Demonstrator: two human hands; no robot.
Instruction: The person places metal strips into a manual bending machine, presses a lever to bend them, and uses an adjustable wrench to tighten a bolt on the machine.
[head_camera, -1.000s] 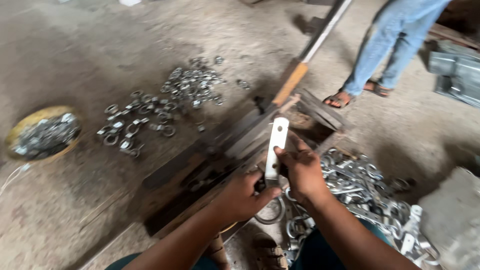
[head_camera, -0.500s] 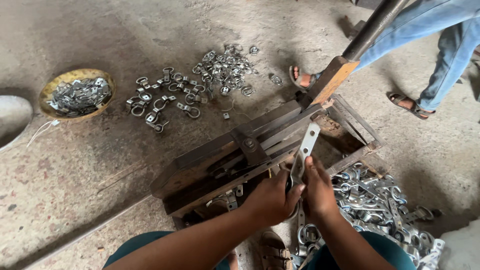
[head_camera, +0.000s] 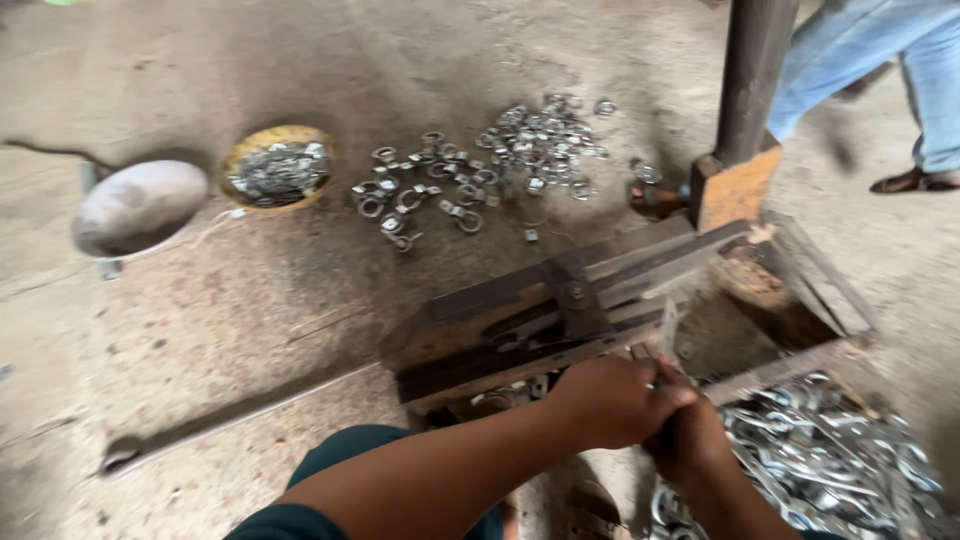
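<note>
**Both hands drop onto the metal strip at the press**

Since the earlier frames, the flat metal strip (head_camera: 667, 330) has come down from its raised, upright position and now pokes only a little way above the hands, its tip close to the front edge of the iron press frame (head_camera: 560, 310). Motion blur softens it, so its exact tilt is hard to tell. The left hand (head_camera: 610, 400) is clenched around the strip's lower part, knuckles up. The right hand (head_camera: 690, 440) sits just beneath and touching the left, closed on the same strip.

To the right of the hands lies a heap of shiny metal rings and fittings (head_camera: 830, 460). Behind the frame a dark upright lever (head_camera: 750, 80) rises from an orange block (head_camera: 735, 190). On the concrete floor (head_camera: 200, 330) beyond, loose metal rings (head_camera: 480, 165) are scattered, with a yellow bowl of small parts (head_camera: 277, 168) and a pale rounded stone-like lump (head_camera: 140, 205) further left. Another person's jeans-clad leg (head_camera: 880, 60) stands at the top right.
</note>
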